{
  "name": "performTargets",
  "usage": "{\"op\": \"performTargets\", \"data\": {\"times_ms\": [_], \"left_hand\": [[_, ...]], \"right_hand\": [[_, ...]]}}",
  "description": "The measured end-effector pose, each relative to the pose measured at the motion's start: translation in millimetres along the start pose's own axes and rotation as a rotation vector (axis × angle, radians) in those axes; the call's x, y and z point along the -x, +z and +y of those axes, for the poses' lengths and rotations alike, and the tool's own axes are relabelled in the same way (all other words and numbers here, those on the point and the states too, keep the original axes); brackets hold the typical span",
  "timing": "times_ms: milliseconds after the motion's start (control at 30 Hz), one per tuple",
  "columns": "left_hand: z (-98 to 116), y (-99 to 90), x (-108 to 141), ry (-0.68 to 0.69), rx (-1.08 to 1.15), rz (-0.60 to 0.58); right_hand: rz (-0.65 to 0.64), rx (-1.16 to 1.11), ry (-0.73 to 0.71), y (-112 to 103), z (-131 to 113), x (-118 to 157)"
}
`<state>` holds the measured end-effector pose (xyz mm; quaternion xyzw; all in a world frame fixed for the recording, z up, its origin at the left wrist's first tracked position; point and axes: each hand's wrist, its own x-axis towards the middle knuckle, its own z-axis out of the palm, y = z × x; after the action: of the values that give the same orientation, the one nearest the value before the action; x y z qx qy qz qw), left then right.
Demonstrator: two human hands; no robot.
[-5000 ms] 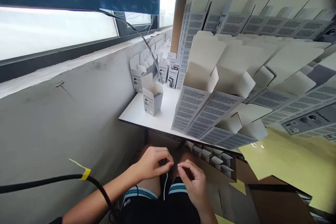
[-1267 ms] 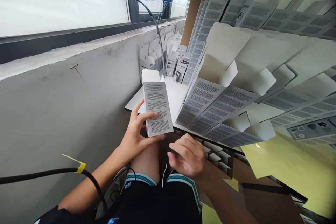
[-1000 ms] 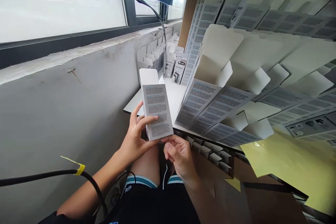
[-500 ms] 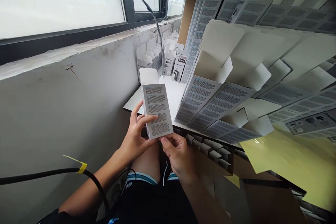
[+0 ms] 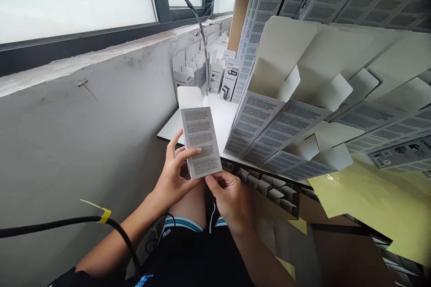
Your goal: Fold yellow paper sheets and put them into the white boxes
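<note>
My left hand [image 5: 171,170] grips a white folding carton [image 5: 200,141] upright, its fingers across the printed panel of grey text. The carton's top flap [image 5: 189,97] stands open above that panel. My right hand [image 5: 229,197] sits just below, with its fingertips pinching the carton's lower end. Both hands are over my lap, in front of a white table [image 5: 210,119]. The carton's inside and any contents are hidden from this angle.
Stacked open cartons [image 5: 289,112] fill the right side, overhanging the table. Several finished cartons [image 5: 220,78] stand at the table's far end by a grey concrete wall [image 5: 67,143]. A black cable [image 5: 60,228] with yellow tape runs low on the left. A yellow sheet [image 5: 357,202] lies at lower right.
My right hand has risen to the carton's lower end and closed on it. Five seconds ago, my hands were together over my lap with no carton. The view has tilted slightly.
</note>
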<state>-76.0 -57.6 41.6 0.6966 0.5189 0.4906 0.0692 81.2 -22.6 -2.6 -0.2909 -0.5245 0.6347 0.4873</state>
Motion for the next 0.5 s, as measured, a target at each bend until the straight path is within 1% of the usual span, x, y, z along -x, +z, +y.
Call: {"op": "performTargets", "data": {"times_ms": [200, 400, 500], "left_hand": [[0.0, 2.0, 1.4, 0.043, -0.026, 0.012], [-1.2, 4.9, 5.0, 0.07, -0.001, 0.022], [0.7, 5.3, 5.7, 0.085, 0.031, 0.023]], "right_hand": [[0.016, 0.11, -0.051, -4.1, 2.8, 0.7], [0.034, 0.191, -0.123, -7.1, 5.8, 1.4], [0.052, 0.194, -0.153, -9.9, 7.8, -0.2]]}}
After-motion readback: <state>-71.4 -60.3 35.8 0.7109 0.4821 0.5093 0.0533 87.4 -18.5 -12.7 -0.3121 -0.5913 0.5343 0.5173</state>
